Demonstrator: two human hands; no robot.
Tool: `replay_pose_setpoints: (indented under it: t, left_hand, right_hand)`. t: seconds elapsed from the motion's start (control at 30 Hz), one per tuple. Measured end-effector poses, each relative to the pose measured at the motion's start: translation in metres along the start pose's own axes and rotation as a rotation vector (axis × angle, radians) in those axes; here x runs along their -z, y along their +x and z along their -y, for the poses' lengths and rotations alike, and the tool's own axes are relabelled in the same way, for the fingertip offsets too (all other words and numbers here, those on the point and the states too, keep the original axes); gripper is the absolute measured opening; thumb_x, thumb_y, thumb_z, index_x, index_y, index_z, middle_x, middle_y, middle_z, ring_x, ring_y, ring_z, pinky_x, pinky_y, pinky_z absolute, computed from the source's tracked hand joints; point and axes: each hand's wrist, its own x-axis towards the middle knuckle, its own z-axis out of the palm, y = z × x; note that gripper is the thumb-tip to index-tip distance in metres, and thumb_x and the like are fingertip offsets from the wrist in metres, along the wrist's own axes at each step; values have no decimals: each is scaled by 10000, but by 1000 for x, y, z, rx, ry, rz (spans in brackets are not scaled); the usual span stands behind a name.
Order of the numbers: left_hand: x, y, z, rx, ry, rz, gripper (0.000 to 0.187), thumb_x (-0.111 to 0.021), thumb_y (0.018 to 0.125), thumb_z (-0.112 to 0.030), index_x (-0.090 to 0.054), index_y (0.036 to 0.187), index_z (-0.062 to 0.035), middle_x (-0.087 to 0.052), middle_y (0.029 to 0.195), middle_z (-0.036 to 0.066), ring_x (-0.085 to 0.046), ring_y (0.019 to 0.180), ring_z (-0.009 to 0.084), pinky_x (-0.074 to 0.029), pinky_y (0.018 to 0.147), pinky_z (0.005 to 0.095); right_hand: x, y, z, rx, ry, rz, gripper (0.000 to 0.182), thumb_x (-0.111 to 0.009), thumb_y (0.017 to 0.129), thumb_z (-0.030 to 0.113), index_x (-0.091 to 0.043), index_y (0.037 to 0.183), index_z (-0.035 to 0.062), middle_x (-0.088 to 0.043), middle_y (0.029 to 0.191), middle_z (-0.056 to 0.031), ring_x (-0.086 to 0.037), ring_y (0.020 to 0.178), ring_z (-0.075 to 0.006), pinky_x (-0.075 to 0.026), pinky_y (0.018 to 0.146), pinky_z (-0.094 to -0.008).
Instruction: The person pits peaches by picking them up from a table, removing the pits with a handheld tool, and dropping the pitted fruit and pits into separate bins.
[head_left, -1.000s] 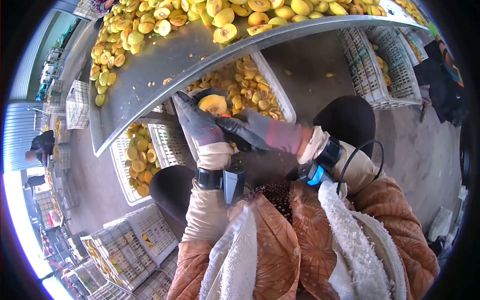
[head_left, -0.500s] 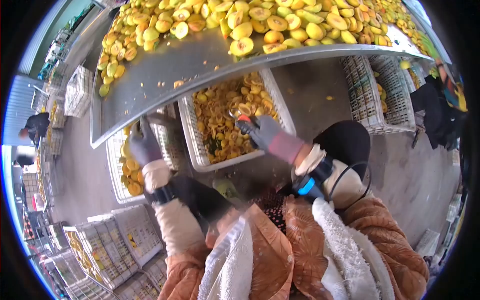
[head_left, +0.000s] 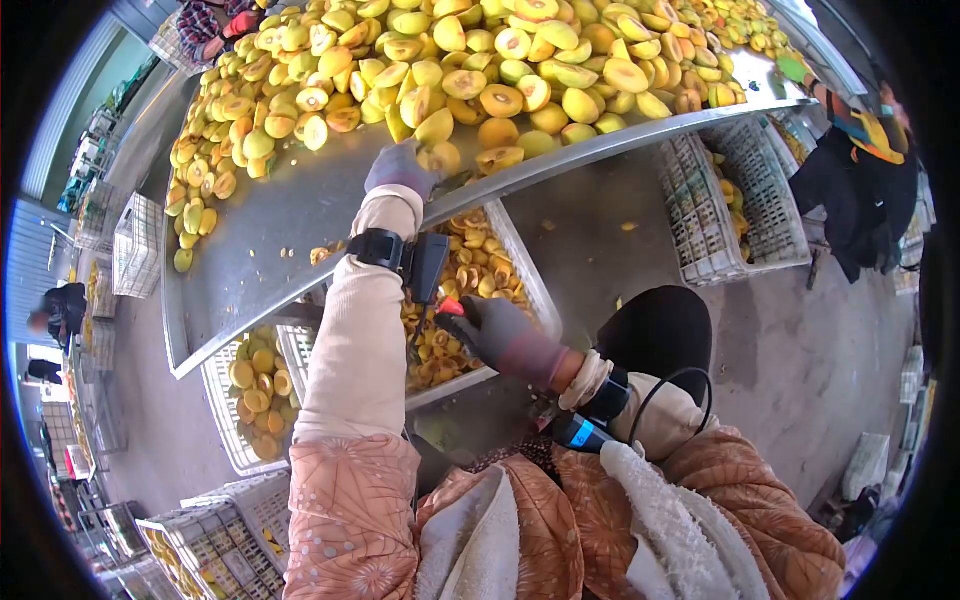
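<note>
My gloved left hand (head_left: 402, 168) reaches over the metal table (head_left: 300, 215) at the near edge of the fruit pile. Its fingers close around a slightly blurred yellow peach half (head_left: 440, 158). Many halved peaches (head_left: 500, 100), several with the brown pit showing, are heaped there. Lower down, my gloved right hand (head_left: 510, 338) grips a pitting tool with a red handle (head_left: 450, 306); its metal end does not show clearly. Beneath that hand, a white crate (head_left: 530, 270) holds scooped peach pieces (head_left: 470, 255). My left forearm covers part of this crate.
Another white crate (head_left: 240, 455) with peach halves stands under the table's left end. White crates (head_left: 715, 260) sit at the right, beside a person in dark clothes (head_left: 860, 200). A person in a plaid sleeve (head_left: 200, 28) is across the table. Stacked crates (head_left: 215, 545) stand lower left.
My left hand has gone from above the left crate up and right to the pile and closed on a peach half. My right hand, still gripping the tool, is slightly lower in view.
</note>
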Motion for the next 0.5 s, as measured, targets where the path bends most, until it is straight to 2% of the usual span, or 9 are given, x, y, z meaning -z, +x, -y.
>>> replay_pose_setpoints:
  t: [0.13, 0.17, 0.2, 0.27, 0.3, 0.37, 0.43, 0.47, 0.5]
  left_hand:
    - [21, -21, -12, -43, -58, 10, 528, -760, 646, -349, -610, 1088, -102, -635, 933, 173, -603, 884, 319, -475, 785, 388]
    - [35, -34, -18, -58, -61, -11, 448, -745, 692, -277, -612, 1064, -65, -641, 956, 140, -622, 853, 267, -485, 765, 357]
    - [38, -46, -15, -55, -53, -10, 448, -745, 692, -277, -612, 1064, -65, -641, 956, 140, -622, 853, 267, -485, 765, 357]
    - [45, -71, -8, -213, -594, -259, 334, -702, 733, -218, -597, 999, -45, -651, 886, 111, -635, 829, 242, -502, 694, 329]
    - [50, -87, -6, -205, -583, -259, 334, -702, 733, -218, -597, 999, -45, -651, 886, 111, -635, 829, 242, -502, 694, 329]
    - [68, -124, -10, -23, -1247, -103, 335, -695, 747, -135, -559, 1029, -18, -638, 902, 79, -620, 777, 168, -485, 572, 248]
    - [71, -155, 2, 121, -1333, -24, 359, -692, 750, -115, -538, 1058, -13, -625, 910, 69, -607, 766, 143, -474, 547, 226]
    - [72, -170, 6, 250, -1428, 62, 385, -689, 753, -96, -517, 1086, -8, -613, 917, 58, -594, 755, 117, -463, 522, 205]
    - [72, -184, 4, 259, -1472, 28, 367, -678, 767, -111, -512, 1082, -25, -610, 895, 52, -581, 712, 98, -447, 512, 194]
  right_hand:
    - [4, -2, 2, -19, -28, -30, 384, -573, 876, 364, -584, 849, -19, -548, 599, -178, -541, 540, -268, -418, 552, -373]
    - [4, -3, 3, -8, -13, -83, 377, -574, 877, 360, -585, 856, -17, -548, 593, -167, -544, 540, -254, -419, 549, -362]
    - [2, -2, 1, -4, -5, -80, 377, -574, 877, 360, -585, 856, -17, -548, 593, -167, -544, 540, -254, -419, 549, -362]
    - [-2, -1, -3, 4, -5, -182, 336, -572, 885, 329, -587, 890, -7, -556, 598, -140, -543, 539, -219, -418, 539, -330]
    - [-1, -4, 0, 37, 41, -211, 297, -571, 891, 302, -587, 920, 7, -568, 613, -120, -535, 539, -195, -414, 530, -311]
    - [7, -12, 18, 104, 41, -224, 283, -573, 891, 289, -590, 925, 9, -571, 618, -118, -532, 538, -194, -411, 527, -316]
    - [1, -12, 21, 252, 111, -253, 265, -583, 885, 265, -594, 916, 2, -570, 625, -132, -516, 530, -227, -395, 514, -340]
    - [-2, -12, 22, 248, 117, -237, 265, -583, 885, 265, -594, 916, 2, -570, 625, -132, -516, 530, -227, -395, 514, -340]
    - [-5, -14, 24, 253, 88, -186, 262, -584, 884, 258, -593, 917, -2, -566, 629, -146, -512, 532, -252, -391, 512, -349]
